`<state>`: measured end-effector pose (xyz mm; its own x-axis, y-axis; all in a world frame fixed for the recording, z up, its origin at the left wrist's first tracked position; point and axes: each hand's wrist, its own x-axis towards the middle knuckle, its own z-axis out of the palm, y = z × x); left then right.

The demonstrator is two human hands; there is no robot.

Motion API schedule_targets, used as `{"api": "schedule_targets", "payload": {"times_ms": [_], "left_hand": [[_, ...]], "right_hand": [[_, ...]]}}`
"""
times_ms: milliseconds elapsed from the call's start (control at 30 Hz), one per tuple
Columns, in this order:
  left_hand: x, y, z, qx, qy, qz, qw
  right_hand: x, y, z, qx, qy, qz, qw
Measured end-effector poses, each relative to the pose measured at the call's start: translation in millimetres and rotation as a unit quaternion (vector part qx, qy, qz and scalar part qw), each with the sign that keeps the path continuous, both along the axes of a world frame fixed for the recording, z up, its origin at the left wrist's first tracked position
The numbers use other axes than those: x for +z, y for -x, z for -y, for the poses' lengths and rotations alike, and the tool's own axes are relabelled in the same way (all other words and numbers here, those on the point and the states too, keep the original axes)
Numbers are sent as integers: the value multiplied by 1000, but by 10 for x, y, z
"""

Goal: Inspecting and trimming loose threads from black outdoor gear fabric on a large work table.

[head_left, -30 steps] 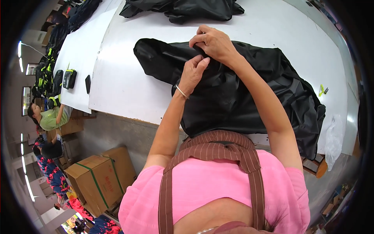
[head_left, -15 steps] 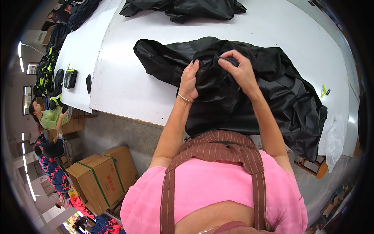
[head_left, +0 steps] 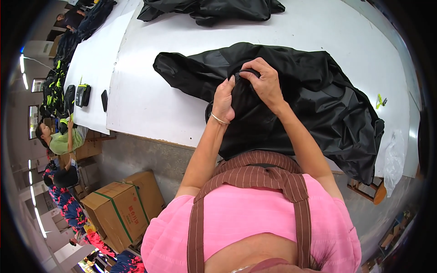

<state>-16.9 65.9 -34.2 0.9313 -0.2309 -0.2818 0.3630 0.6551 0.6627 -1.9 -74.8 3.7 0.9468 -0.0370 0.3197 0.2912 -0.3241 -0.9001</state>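
Observation:
A black garment of smooth, slightly shiny fabric (head_left: 314, 109) lies crumpled across the white table, one sleeve-like end pointing left. My left hand (head_left: 223, 98) grips its edge, thumb up, with a bracelet at the wrist. Close beside it, my right hand (head_left: 264, 82) pinches a gathered fold of the same cloth between thumb and fingers. The two hands nearly meet at that bunched part. Fabric hides some of my left fingers.
Another black garment (head_left: 214, 11) lies at the table's far side. A clear plastic bag (head_left: 393, 164) hangs off the right edge, near a small yellow tool (head_left: 379, 101). Cardboard boxes (head_left: 118, 211) stand on the floor at left; people work beyond.
My right hand has moved left and slightly down, close to my left hand, bringing its fold of cloth along. The left hand has barely shifted.

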Motion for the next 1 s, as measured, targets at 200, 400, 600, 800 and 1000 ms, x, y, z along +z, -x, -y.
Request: {"api": "schedule_targets", "payload": {"times_ms": [200,400,600,800,1000], "left_hand": [[59,-8,-23,-21,48,-11,999],[34,-13,-6,-22,53,-12,998],[-144,-74,-63,-5,48,-45,998],[-212,-78,-34,-14,47,-52,997],[45,-150,-157,5,14,-66,998]], "right_hand": [[-125,66,142,9,8,25,1000],[-127,79,249,32,-69,-85,993],[67,272,434,137,-95,-210,963],[-141,9,29,-33,52,12,998],[-233,70,108,36,171,-42,984]]}}
